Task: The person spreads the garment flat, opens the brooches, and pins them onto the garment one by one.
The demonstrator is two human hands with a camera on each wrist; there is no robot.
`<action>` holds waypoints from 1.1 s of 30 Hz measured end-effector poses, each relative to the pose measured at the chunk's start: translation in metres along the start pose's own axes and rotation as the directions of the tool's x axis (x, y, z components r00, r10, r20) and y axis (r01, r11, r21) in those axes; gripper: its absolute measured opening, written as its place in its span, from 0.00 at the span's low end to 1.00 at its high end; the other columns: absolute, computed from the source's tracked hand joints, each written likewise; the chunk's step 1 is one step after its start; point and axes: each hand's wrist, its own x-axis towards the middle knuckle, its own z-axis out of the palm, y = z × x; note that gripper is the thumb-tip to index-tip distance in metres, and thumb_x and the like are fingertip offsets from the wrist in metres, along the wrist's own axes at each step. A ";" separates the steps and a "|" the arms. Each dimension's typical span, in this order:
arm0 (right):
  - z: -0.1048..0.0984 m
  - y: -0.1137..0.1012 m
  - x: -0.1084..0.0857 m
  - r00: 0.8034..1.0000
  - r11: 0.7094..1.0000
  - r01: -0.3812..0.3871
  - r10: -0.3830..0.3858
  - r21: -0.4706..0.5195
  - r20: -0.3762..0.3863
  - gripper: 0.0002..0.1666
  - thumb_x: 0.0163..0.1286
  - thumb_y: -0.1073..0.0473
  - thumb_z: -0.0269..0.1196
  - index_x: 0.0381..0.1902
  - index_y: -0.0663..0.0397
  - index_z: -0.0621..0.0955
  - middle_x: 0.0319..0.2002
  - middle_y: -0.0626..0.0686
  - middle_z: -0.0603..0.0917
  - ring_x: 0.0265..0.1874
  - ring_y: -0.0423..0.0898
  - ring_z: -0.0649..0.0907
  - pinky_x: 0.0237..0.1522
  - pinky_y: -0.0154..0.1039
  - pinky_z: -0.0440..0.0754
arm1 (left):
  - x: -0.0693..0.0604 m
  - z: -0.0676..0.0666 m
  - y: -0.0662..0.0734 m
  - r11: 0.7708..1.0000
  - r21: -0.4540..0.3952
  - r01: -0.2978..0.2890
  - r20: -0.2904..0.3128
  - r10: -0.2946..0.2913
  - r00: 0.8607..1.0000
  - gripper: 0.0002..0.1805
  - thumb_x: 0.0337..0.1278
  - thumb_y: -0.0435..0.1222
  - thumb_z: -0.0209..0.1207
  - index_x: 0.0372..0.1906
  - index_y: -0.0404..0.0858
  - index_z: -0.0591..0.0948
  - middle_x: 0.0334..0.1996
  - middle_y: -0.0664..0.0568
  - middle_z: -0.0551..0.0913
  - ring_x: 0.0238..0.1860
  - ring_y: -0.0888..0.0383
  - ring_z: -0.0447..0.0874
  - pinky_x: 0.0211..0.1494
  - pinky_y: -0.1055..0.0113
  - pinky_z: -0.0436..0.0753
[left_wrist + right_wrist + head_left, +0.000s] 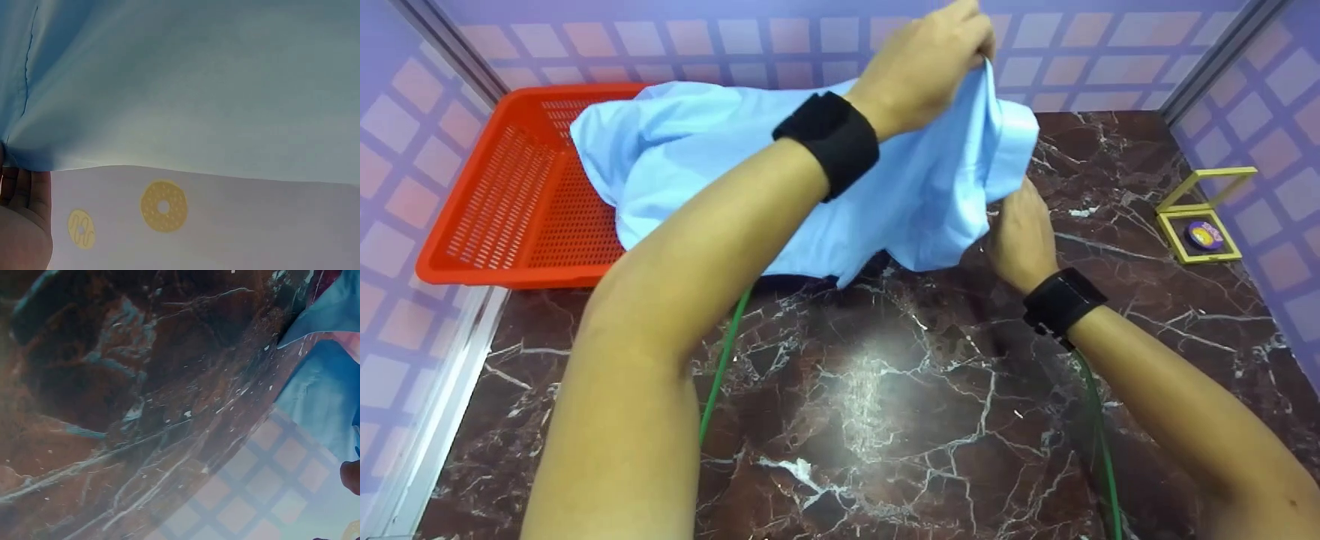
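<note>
A light blue cloth garment [810,195] with stitched seams hangs partly over a red basket [532,281]. At its raised upper edge my left hand [926,67] pinches the fabric. The left wrist view shows curled fingers [34,197] at the gathered cloth [185,101]. Just below a folded band of the garment is my right hand [1024,236], with its fingertips partly hidden behind the cloth. In the right wrist view one fingertip [351,477] shows beside the blue fabric [320,405]; the grasp itself is out of sight.
To the right, a small gold-framed case [1200,225] stands with its lid up, a round purple and yellow item inside. Patterned walls [810,37] border the dark marble surface [885,405]. Green cords [727,352] run from under both wrists toward the front.
</note>
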 end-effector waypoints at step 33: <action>-0.029 0.005 -0.022 0.962 0.903 -0.269 0.237 0.334 0.135 0.21 0.69 0.68 0.52 0.58 0.75 0.72 0.53 0.73 0.80 0.58 0.67 0.77 0.63 0.59 0.71 | 0.005 0.046 0.013 0.996 -0.063 0.063 0.080 -0.058 0.995 0.14 0.78 0.41 0.45 0.56 0.43 0.78 0.53 0.56 0.78 0.54 0.61 0.79 0.56 0.76 0.74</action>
